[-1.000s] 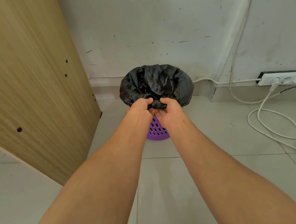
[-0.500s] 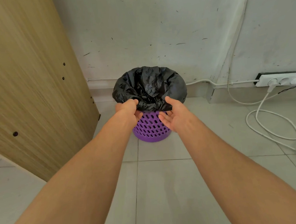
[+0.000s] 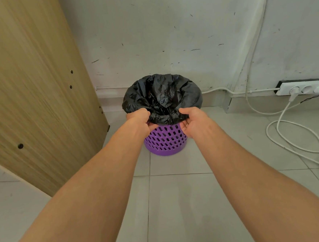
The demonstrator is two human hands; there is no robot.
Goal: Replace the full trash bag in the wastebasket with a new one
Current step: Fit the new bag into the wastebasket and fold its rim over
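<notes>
A purple perforated wastebasket [image 3: 165, 141] stands on the tiled floor against the white wall. A black trash bag [image 3: 162, 94] lines it, its edge folded out over the rim. My left hand [image 3: 139, 121] grips the bag's folded edge at the near left of the rim, thumb on top. My right hand [image 3: 193, 121] holds the folded edge at the near right, thumb over the plastic and fingers under it. The bag's inside is crumpled and dark; what it contains cannot be made out.
A tall wooden panel [image 3: 32, 92] stands close on the left. A white power strip [image 3: 301, 89] lies at the wall on the right, with white cables [image 3: 295, 136] looped over the floor tiles.
My hands have moved apart along the near rim, from together at the middle to its left and right sides. More of the purple basket shows below the bag's edge.
</notes>
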